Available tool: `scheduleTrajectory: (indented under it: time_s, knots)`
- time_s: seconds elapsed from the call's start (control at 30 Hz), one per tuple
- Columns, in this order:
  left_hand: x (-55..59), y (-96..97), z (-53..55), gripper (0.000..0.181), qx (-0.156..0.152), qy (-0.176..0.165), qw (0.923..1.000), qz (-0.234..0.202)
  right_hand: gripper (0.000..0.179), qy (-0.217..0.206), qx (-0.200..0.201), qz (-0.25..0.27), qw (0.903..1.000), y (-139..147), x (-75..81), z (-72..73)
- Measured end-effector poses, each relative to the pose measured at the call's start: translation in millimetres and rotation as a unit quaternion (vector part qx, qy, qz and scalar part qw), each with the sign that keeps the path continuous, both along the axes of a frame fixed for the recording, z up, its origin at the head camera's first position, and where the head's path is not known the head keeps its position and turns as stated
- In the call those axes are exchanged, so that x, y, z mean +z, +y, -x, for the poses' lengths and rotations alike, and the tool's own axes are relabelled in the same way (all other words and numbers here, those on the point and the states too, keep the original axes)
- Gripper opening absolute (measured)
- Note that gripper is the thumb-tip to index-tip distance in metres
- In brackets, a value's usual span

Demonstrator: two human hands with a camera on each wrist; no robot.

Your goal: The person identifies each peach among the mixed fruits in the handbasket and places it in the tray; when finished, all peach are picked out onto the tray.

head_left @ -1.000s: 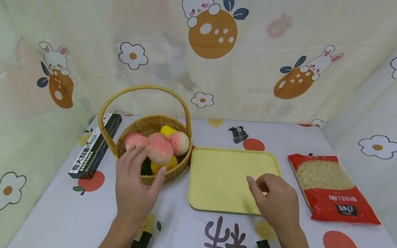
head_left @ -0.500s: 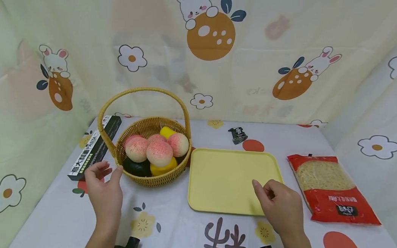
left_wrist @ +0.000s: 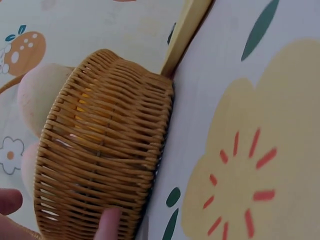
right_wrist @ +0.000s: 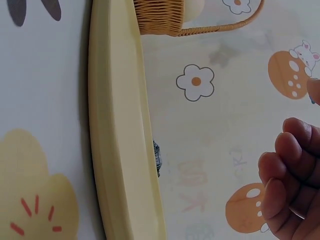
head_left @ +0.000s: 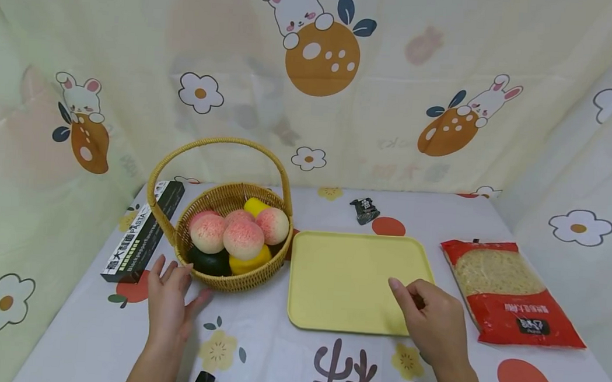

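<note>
A wicker basket [head_left: 250, 282] with a tall handle stands left of centre. In it lie several pink-and-white peaches [head_left: 243, 240], a dark green rounded piece [head_left: 210, 262] and yellow pieces [head_left: 249, 262], whose kinds I cannot make out. At the basket's front left is my left hand [head_left: 167, 305], fingers spread and grasping nothing. The left wrist view shows its fingers [left_wrist: 109, 225] in front of the woven wall; contact cannot be told. My right hand [head_left: 433, 318] hovers by the front right corner of a yellow tray [head_left: 355, 281], fingers loosely bent around nothing.
Left of the basket lies a black-and-white pasta box [head_left: 142, 233]. A small black packet [head_left: 365, 210] sits behind the tray. On the right is a red bag [head_left: 512, 294] with pale contents. A patterned curtain [head_left: 362, 130] encloses the table.
My left hand has drawn back from in front of the basket's fruit to its lower left, uncovering the dark green piece. The right hand has shifted slightly right.
</note>
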State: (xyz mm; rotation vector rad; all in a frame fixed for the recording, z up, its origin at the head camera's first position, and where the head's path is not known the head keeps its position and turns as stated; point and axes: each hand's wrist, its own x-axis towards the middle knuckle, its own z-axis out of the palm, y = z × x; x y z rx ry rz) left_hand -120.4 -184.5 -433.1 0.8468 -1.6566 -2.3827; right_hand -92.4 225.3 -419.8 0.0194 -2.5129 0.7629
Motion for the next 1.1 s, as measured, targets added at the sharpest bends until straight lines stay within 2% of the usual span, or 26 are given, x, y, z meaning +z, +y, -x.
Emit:
scheduleTrajectory:
  time_s: [0.17,0.43,0.57,0.67,0.73,0.87,1.0,1.1]
  knots:
    - [-1.9,-1.3,0.8,0.081,-0.012,0.002,0.9993,-0.036,0.032,-0.009,0.0,0.011,0.9999,0,-0.9,0.6]
    - [-5.8,-3.6,3.2,0.077,-0.023,-0.008,0.9981,-0.057,0.027,-0.035,-0.003,0.032,0.9989,-1,-1.7,2.0]
    - [-7.1,-3.7,3.7,0.077,-0.025,-0.007,0.9982,-0.054,0.027,-0.065,0.001,0.067,0.9956,1,-3.0,2.7]
    - [-8.1,-3.8,3.0,0.077,-0.023,-0.001,0.9984,-0.053,0.028,-0.095,0.014,0.106,0.9897,4,-4.1,3.3]
    - [-9.2,-3.8,2.7,0.077,-0.02,0.001,0.9986,-0.049,0.031,-0.121,0.027,0.141,0.9822,5,-4.2,3.8]
    - [-10.9,-2.5,2.3,0.078,-0.015,0.0,0.9992,-0.038,0.039,-0.164,0.073,0.221,0.9587,8,-2.3,4.7]
    - [-12.1,-1.1,1.9,0.077,-0.011,-0.003,0.9994,-0.032,0.047,-0.179,0.155,0.275,0.9318,9,0.8,7.7]
    - [-12.6,-1.7,2.1,0.076,-0.011,-0.007,0.9995,-0.029,0.054,-0.187,0.22,0.309,0.906,7,4.8,10.2]
